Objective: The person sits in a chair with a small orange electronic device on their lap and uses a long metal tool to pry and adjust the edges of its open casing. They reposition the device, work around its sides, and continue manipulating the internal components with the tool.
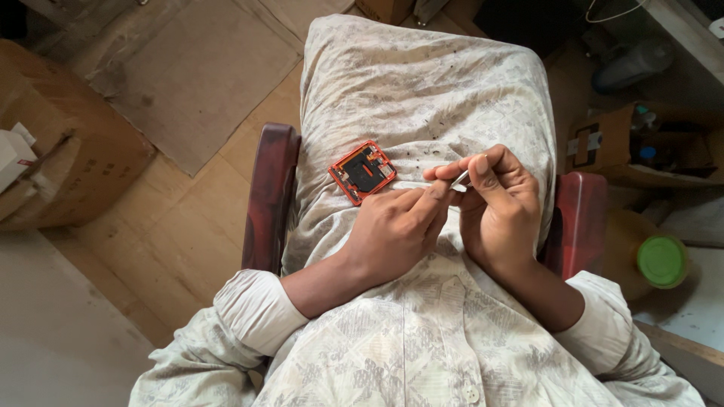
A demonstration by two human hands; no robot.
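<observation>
I sit in a chair and look down at my lap, covered by pale patterned cloth (422,83). A small square orange frame with black parts inside (363,171) lies on the cloth, just left of my hands. My right hand (498,207) pinches a thin silver tool, like tweezers (458,179), between thumb and forefinger. My left hand (396,226) is curled, and its fingertips meet the right hand at the tool's tip. Whether something tiny sits between the fingertips is hidden.
Dark red chair arms (269,196) flank my legs. A large cardboard box (64,143) stands at left on the wooden floor, an open carton (641,143) at right. A yellow bottle with a green lid (658,260) sits at right.
</observation>
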